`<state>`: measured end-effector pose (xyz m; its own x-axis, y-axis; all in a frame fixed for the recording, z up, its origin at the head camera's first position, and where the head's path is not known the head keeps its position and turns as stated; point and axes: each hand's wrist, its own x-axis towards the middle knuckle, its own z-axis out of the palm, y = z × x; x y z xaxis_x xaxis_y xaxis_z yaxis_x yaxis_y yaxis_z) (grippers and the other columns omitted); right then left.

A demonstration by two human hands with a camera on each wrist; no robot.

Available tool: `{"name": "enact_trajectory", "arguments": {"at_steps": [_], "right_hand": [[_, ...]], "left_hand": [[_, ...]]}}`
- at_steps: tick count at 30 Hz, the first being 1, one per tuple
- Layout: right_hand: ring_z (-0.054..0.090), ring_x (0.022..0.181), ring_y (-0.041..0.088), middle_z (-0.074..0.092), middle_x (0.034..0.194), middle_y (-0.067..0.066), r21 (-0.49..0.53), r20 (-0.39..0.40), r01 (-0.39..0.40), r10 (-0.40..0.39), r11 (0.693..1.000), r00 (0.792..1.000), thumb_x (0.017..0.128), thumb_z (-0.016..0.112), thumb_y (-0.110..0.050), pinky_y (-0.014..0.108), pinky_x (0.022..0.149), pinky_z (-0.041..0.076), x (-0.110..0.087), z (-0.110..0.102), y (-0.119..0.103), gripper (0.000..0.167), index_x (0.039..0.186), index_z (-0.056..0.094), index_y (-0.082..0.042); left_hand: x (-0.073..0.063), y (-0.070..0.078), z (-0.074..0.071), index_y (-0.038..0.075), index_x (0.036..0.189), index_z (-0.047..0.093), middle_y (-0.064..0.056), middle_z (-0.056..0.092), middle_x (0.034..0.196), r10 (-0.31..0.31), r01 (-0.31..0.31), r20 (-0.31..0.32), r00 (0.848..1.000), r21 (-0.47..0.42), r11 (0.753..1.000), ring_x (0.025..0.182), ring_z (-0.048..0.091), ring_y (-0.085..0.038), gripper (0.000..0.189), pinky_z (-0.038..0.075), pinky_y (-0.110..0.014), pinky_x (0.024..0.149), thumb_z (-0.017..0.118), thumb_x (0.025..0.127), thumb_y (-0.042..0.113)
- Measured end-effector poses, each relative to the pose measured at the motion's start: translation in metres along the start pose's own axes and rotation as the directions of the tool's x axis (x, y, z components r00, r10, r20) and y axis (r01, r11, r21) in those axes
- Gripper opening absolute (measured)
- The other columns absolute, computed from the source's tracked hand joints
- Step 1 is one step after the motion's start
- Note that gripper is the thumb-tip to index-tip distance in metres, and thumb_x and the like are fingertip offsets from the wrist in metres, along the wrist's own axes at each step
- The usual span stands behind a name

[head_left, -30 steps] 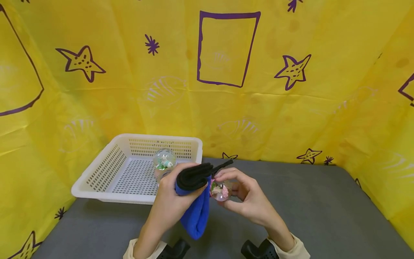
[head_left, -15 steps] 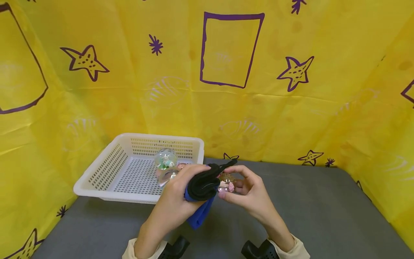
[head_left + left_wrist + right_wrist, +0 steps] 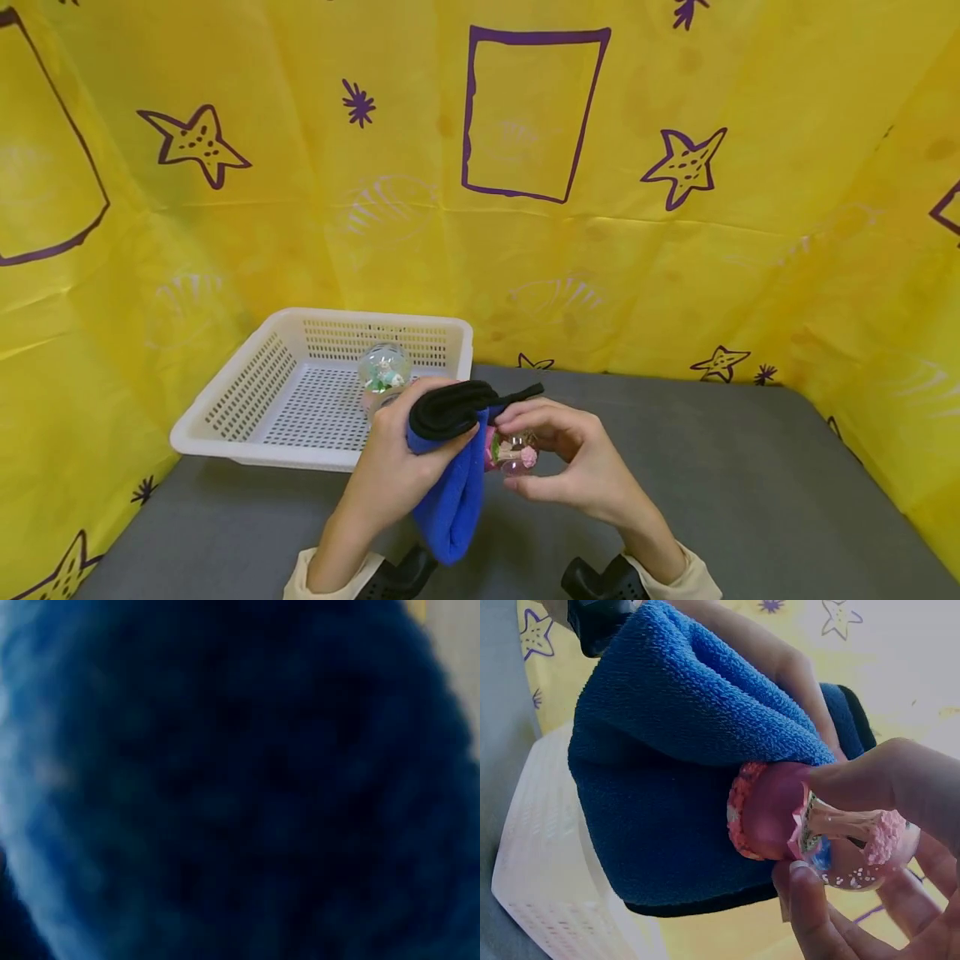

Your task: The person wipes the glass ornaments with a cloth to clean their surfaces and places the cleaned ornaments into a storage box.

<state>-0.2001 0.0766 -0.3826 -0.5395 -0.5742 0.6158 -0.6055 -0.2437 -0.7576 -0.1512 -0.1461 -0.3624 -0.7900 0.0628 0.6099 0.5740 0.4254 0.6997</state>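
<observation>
A folded blue towel [image 3: 450, 512] with black edging is gripped in my left hand [image 3: 397, 458], its lower part hanging down. My right hand [image 3: 585, 458] holds a small snow globe [image 3: 769, 814] sideways by its clear dome, thumb on one side and fingers on the other. In the right wrist view the globe's pink base lies against the towel, and a tree with a pink crown shows inside the dome. Dark blue towel fabric [image 3: 247, 787] fills nearly all of the left wrist view, hiding the left fingers there.
A white perforated plastic basket [image 3: 300, 459] stands on the grey table [image 3: 720, 483] at left. Inside it, another snow globe [image 3: 384, 367] stands near the right side; more contents are partly hidden behind my left hand. Yellow patterned cloth [image 3: 405, 275] walls the back and sides.
The towel turned up over the globe half a second ago, then swung back down, showing more of the globe and its pink base. Both hands keep their holds; the basket stays put.
</observation>
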Motion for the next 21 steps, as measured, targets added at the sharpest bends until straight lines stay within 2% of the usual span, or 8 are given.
{"name": "enact_trajectory", "arguments": {"at_steps": [3, 5, 8, 10, 12, 16, 19, 21], "right_hand": [[0.063, 0.11, 0.013, 0.064, 0.121, 0.003, -0.008, -0.003, 0.009, -0.009, 1.0, 1.0, 0.074, 0.076, 0.015, 0.03, 0.088, 0.058, 0.0002, 0.0004, -0.0002, 0.045, 0.114, 0.064, 0.001], [0.064, 0.108, 0.012, 0.063, 0.121, 0.002, -0.003, -0.018, 0.006, -0.006, 1.0, 1.0, 0.075, 0.074, 0.017, 0.03, 0.087, 0.058, 0.0004, 0.0003, -0.0003, 0.046, 0.117, 0.063, 0.002], [0.064, 0.107, 0.011, 0.062, 0.121, 0.0, 0.002, -0.039, -0.001, 0.001, 1.0, 0.999, 0.075, 0.073, 0.018, 0.03, 0.084, 0.059, 0.0007, -0.0002, 0.0002, 0.047, 0.119, 0.061, 0.005], [0.064, 0.106, 0.01, 0.062, 0.119, 0.0, 0.001, -0.046, -0.007, 0.007, 1.0, 0.999, 0.074, 0.072, 0.018, 0.029, 0.082, 0.059, 0.0005, -0.0008, 0.0005, 0.047, 0.118, 0.061, 0.004], [0.063, 0.106, 0.011, 0.062, 0.118, 0.002, -0.003, -0.039, -0.002, 0.002, 1.0, 0.999, 0.073, 0.072, 0.019, 0.028, 0.081, 0.059, -0.0001, -0.0014, 0.0003, 0.047, 0.115, 0.062, 0.002], [0.063, 0.108, 0.013, 0.064, 0.118, 0.008, -0.015, 0.014, 0.031, -0.031, 0.999, 0.999, 0.072, 0.073, 0.019, 0.03, 0.082, 0.059, -0.0011, -0.0017, -0.0011, 0.046, 0.112, 0.064, -0.002], [0.063, 0.106, 0.014, 0.065, 0.117, 0.013, -0.039, 0.055, 0.064, -0.062, 0.997, 0.997, 0.073, 0.072, 0.019, 0.029, 0.079, 0.058, -0.0011, -0.0015, -0.0023, 0.044, 0.11, 0.065, -0.004], [0.063, 0.104, 0.014, 0.066, 0.117, 0.015, -0.052, 0.067, 0.075, -0.071, 0.996, 0.995, 0.073, 0.069, 0.021, 0.027, 0.074, 0.056, -0.001, -0.0017, -0.0028, 0.043, 0.107, 0.066, -0.004]], "left_hand": [[-0.0004, -0.001, -0.0016, 0.013, 0.12, 0.062, -0.001, 0.071, 0.113, 0.012, -0.011, 0.023, 1.0, -0.018, 1.0, 0.103, 0.066, -0.013, 0.046, 0.054, -0.032, 0.092, 0.082, 0.079, 0.005], [-0.0009, -0.0013, -0.0034, 0.016, 0.125, 0.06, 0.0, 0.069, 0.117, 0.019, -0.016, 0.094, 0.995, -0.039, 0.999, 0.105, 0.065, -0.013, 0.051, 0.054, -0.032, 0.094, 0.082, 0.08, 0.007], [-0.0014, -0.0013, -0.0046, 0.02, 0.132, 0.056, 0.001, 0.066, 0.123, 0.033, -0.023, 0.21, 0.977, -0.053, 0.998, 0.11, 0.063, -0.013, 0.058, 0.052, -0.034, 0.097, 0.082, 0.081, 0.01], [-0.0016, -0.0001, -0.0041, 0.021, 0.134, 0.055, 0.002, 0.065, 0.124, 0.029, -0.018, 0.246, 0.969, -0.047, 0.999, 0.11, 0.063, -0.013, 0.06, 0.052, -0.035, 0.096, 0.082, 0.081, 0.012], [-0.0013, 0.0016, -0.0025, 0.022, 0.132, 0.056, 0.003, 0.066, 0.123, 0.019, -0.011, 0.226, 0.974, -0.036, 0.999, 0.11, 0.063, -0.013, 0.057, 0.052, -0.035, 0.097, 0.082, 0.082, 0.013], [-0.0016, 0.0025, -0.0008, 0.018, 0.124, 0.061, 0.002, 0.07, 0.116, 0.012, -0.009, 0.108, 0.994, -0.025, 1.0, 0.105, 0.065, -0.012, 0.047, 0.054, -0.033, 0.093, 0.081, 0.082, 0.01], [-0.001, 0.0004, -0.0011, 0.013, 0.12, 0.062, -0.001, 0.071, 0.112, 0.009, -0.008, 0.037, 0.999, -0.026, 1.0, 0.103, 0.066, -0.013, 0.042, 0.055, -0.032, 0.091, 0.08, 0.082, 0.006], [-0.0004, -0.0003, -0.0019, 0.012, 0.12, 0.061, -0.002, 0.07, 0.114, -0.016, 0.017, 0.027, 0.999, -0.045, 0.999, 0.103, 0.066, -0.013, 0.042, 0.054, -0.032, 0.092, 0.079, 0.083, 0.006]]}}
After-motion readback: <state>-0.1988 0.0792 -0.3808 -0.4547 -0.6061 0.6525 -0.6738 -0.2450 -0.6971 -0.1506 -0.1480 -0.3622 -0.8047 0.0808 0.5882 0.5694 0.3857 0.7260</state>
